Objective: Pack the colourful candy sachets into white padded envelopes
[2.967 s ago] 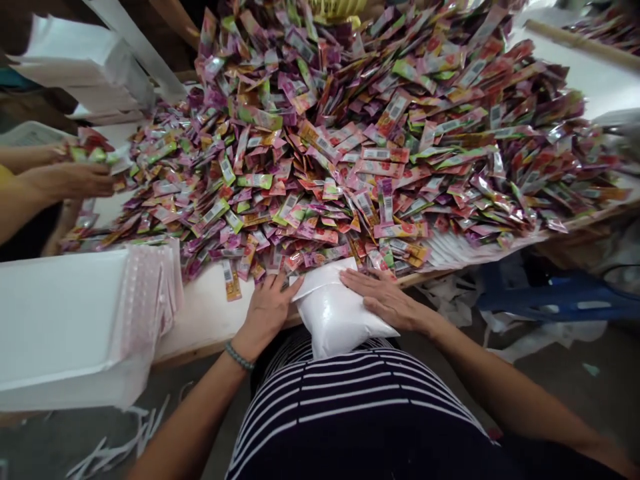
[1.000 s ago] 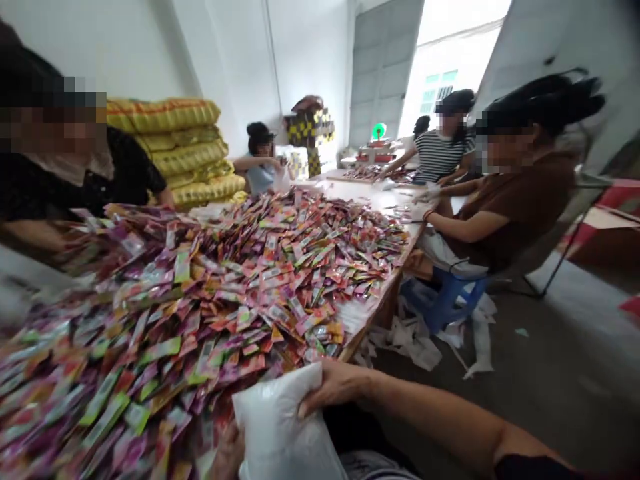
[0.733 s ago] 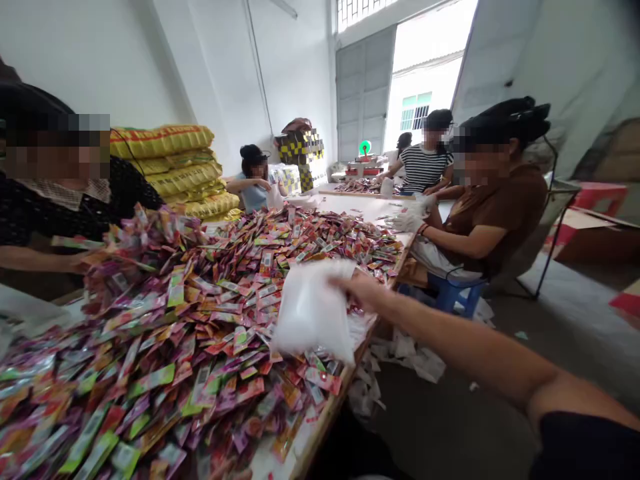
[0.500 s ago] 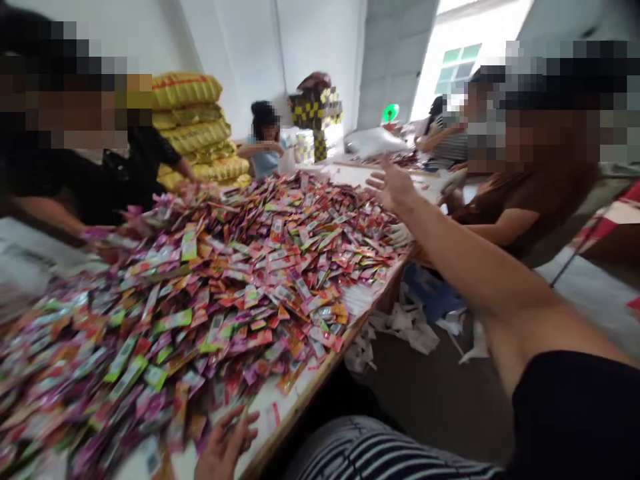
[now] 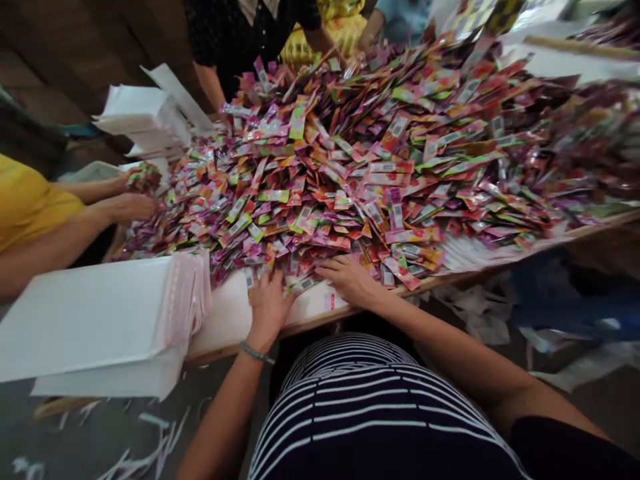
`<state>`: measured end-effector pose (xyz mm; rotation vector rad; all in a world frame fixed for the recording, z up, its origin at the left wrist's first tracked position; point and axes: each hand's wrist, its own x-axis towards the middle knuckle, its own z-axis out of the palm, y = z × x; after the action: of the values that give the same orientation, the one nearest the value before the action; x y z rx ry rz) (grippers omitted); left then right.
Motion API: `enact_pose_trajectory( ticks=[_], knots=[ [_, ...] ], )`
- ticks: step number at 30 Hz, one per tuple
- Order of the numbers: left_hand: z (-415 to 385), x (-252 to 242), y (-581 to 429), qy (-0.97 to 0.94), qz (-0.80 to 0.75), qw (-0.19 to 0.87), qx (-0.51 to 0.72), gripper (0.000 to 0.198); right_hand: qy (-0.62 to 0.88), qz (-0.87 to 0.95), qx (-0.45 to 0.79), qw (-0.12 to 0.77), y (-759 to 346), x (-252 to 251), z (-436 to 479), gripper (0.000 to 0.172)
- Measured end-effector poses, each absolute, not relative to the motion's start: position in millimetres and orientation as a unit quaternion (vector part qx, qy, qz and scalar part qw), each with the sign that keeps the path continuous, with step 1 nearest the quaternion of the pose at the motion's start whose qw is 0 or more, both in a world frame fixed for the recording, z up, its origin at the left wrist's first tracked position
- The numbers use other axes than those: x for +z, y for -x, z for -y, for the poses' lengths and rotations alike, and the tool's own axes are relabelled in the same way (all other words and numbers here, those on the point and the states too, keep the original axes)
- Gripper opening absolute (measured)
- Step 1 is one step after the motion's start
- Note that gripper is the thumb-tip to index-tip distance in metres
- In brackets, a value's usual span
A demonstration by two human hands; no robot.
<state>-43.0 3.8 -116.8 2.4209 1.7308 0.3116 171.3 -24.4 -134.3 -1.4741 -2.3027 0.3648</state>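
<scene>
A big heap of small colourful flat packets point(image 5: 325, 180), pink, purple, orange and green, covers the white table point(image 5: 227, 313). At its near edge lies my left hand point(image 5: 270, 305), fingers apart and pointing into the packets, a braided band on the wrist. My right hand point(image 5: 353, 281) rests just to the right, palm down, its fingers stretched out against the front of the heap. Both hands touch packets, and neither has one in its grip. Between them, on bare tabletop, is a small packet with a red mark point(image 5: 329, 301).
White plastic bags point(image 5: 100, 313) are stacked at the table's left corner, overhanging its edge. More white bags point(image 5: 145, 117) stand farther back. A co-worker's hands point(image 5: 133, 200) handle packets at the left; others reach in from behind. White scraps point(image 5: 480, 307) litter the floor.
My view has swung left and down. My right hand, stretched out over the far right side before, is back at the heap's near edge beside my left hand. The left hand now touches packets.
</scene>
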Motion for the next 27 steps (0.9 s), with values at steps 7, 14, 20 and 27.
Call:
enact_pose_trajectory(
  ticks=[7, 14, 20, 27],
  knots=[
    [4.6, -121.2, 61.1, -0.85, -0.492, 0.176, 0.057, 0.024, 0.591, 0.799, 0.003, 0.113, -189.8, -133.3, 17.6, 0.036],
    [6.5, -124.5, 67.3, -0.778, -0.603, 0.138, 0.109, 0.05, 0.543, 0.816, 0.082, 0.177, -180.5, -147.9, 29.2, 0.03],
    [-18.4, -133.4, 46.6, -0.688, -0.698, 0.118, 0.161, 0.039, 0.52, 0.83, 0.121, 0.163, -164.5, -145.3, 28.5, 0.029],
    [-19.8, -132.2, 26.0, -0.759, -0.63, 0.064, 0.152, 0.075, 0.594, 0.788, -0.074, 0.143, -187.3, -146.8, 25.2, 0.057]
  ],
)
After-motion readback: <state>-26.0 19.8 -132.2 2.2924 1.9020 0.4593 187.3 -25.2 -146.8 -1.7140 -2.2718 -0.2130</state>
